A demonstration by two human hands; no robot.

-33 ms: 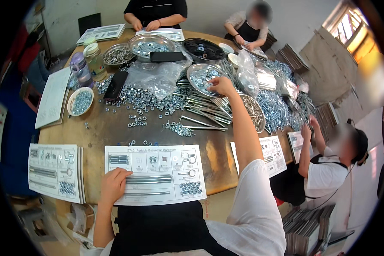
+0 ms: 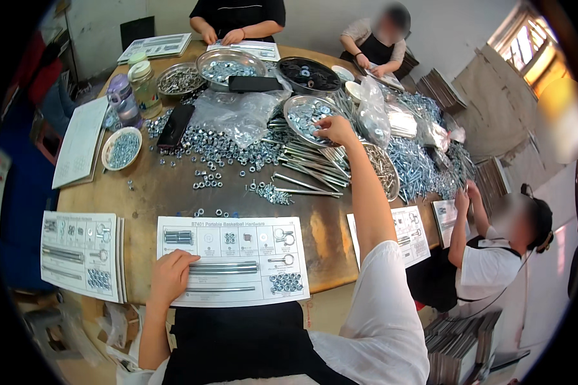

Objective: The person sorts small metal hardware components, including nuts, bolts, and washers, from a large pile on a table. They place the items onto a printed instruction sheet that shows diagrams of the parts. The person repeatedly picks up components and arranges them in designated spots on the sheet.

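Observation:
My right hand (image 2: 335, 130) reaches across the table into a round metal bowl (image 2: 291, 132) of flat washers (image 2: 307, 113). Its thumb and fingers are bent together at the washers; whatever is between the fingertips is too small to make out. My left hand (image 2: 169, 277) rests flat on the left part of a printed hardware card (image 2: 205, 299) in front of me, fingers stretched over it and holding nothing. The card bears pictures of rods, rings and nuts, and some items look as if they lie packed on it.
Loose nuts (image 2: 221, 142), metal rods (image 2: 308, 165) and bolts (image 2: 424, 157) are heaped mid-table. A stack of cards (image 2: 77, 250) lies left, a white bowl (image 2: 106, 158) beyond it. A phone (image 2: 176, 125) and bottles (image 2: 145, 95) stand farther back. Co-workers' hands (image 2: 465, 194) work at right and across.

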